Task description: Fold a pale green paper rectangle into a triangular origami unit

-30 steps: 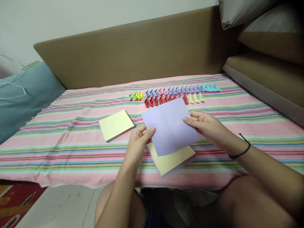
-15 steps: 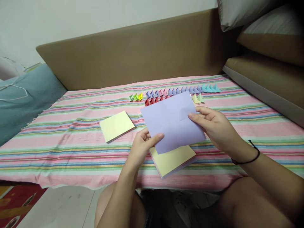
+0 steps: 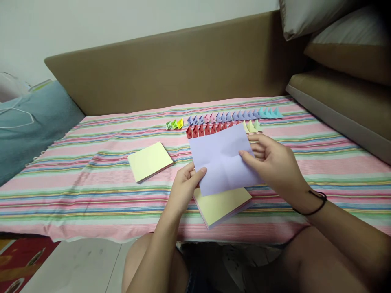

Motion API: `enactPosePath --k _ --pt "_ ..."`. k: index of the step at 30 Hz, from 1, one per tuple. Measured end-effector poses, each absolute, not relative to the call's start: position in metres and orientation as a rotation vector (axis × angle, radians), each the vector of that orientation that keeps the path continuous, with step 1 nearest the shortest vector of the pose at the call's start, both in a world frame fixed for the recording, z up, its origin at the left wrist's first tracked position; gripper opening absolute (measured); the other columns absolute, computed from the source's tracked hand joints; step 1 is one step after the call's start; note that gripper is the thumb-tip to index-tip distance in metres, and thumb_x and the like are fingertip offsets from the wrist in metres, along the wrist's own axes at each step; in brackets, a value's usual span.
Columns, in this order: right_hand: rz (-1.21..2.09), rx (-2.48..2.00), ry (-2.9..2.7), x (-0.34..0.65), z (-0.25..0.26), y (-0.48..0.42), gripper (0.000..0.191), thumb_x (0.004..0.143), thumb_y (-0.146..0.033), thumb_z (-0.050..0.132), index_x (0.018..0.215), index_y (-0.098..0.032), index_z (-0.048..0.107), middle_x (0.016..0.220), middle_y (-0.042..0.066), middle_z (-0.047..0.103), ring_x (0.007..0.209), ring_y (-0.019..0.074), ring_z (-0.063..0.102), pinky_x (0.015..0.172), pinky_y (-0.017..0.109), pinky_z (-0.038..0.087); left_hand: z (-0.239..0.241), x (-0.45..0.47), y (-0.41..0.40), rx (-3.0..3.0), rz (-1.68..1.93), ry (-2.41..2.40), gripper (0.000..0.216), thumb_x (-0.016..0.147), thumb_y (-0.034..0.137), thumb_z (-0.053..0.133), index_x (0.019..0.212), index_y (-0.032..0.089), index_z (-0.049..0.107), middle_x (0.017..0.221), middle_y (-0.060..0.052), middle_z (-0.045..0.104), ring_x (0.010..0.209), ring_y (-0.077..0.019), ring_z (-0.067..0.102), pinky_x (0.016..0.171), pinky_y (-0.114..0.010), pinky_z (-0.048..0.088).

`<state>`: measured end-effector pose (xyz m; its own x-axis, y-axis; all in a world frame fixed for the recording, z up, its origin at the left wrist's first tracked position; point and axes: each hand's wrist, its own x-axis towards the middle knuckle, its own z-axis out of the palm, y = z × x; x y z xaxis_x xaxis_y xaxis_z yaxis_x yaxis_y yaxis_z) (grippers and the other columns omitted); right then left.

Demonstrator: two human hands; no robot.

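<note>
I hold a creased lilac paper square above a stack of pale yellow paper. My left hand pinches its lower left corner. My right hand grips its right edge, thumb on top and fingers behind. A second yellow paper stack lies to the left. Beyond the sheet, rows of small folded paper pieces in green, yellow, lilac, pink, red and light blue sit on the striped cloth.
A brown sofa back rises behind the cloth, with cushions at the right. A teal pillow lies at the left. White floor and a red mat show below the cloth's front edge.
The lilac sheet was tipped up and turned, then came back flatter with its creases facing me. My right hand shifted further onto the sheet's right side.
</note>
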<state>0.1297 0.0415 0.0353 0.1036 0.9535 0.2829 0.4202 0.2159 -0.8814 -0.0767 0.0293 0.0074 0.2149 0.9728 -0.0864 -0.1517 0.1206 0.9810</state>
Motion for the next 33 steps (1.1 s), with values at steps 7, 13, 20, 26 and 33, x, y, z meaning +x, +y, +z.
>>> enactPosePath --k 7,13,20,26,33 --pt "1.049 -1.222 -1.363 0.139 0.026 0.054 0.044 0.067 -0.023 0.074 0.108 -0.021 0.059 0.103 0.008 0.072 0.091 0.0258 0.069 0.072 0.036 0.057 0.006 -0.076 0.028 1.253 0.968 0.97 0.036 0.084 0.038 0.061 0.113 0.016 0.062 0.065 0.001 0.061 0.058 -0.0108 0.056 0.056 -0.02 0.044" --pt "0.373 -1.241 -1.805 0.134 0.03 0.044 0.02 0.081 -0.017 0.056 0.094 -0.024 0.069 0.099 0.002 0.073 0.094 0.0237 0.068 0.084 0.037 0.054 0.003 -0.07 0.029 1.074 0.981 0.924 0.033 0.082 0.035 0.061 0.11 0.017 0.062 0.068 0.001 0.059 0.059 -0.0099 0.055 0.06 -0.021 0.047" --pt "0.154 -1.169 -1.97 0.123 0.037 0.028 0.031 0.088 -0.018 0.048 0.111 -0.028 0.066 0.109 0.001 0.071 0.096 0.0222 0.067 0.085 0.036 0.052 0.001 -0.068 0.029 0.955 1.117 0.945 0.031 0.079 0.034 0.063 0.108 0.021 0.061 0.066 0.005 0.058 0.053 -0.0077 0.051 0.059 -0.02 0.047" --pt "0.742 -1.226 -1.547 0.132 0.038 0.038 0.031 0.084 -0.031 0.058 0.115 -0.024 0.058 0.1 0.005 0.072 0.087 0.0245 0.069 0.07 0.036 0.056 0.002 -0.072 0.03 1.046 1.121 0.983 0.031 0.076 0.037 0.068 0.1 0.017 0.064 0.076 -0.001 0.069 0.068 -0.0145 0.063 0.069 -0.026 0.05" --pt "0.404 -0.85 -2.046 0.142 0.042 0.037 0.021 0.086 -0.018 0.055 0.095 -0.027 0.071 0.1 0.0 0.074 0.104 0.0209 0.065 0.094 0.038 0.051 0.008 -0.09 0.038 1.476 1.411 1.195 0.011 0.074 0.017 0.066 0.083 0.019 0.072 0.102 -0.006 0.071 0.103 -0.0224 0.062 0.088 -0.033 0.047"
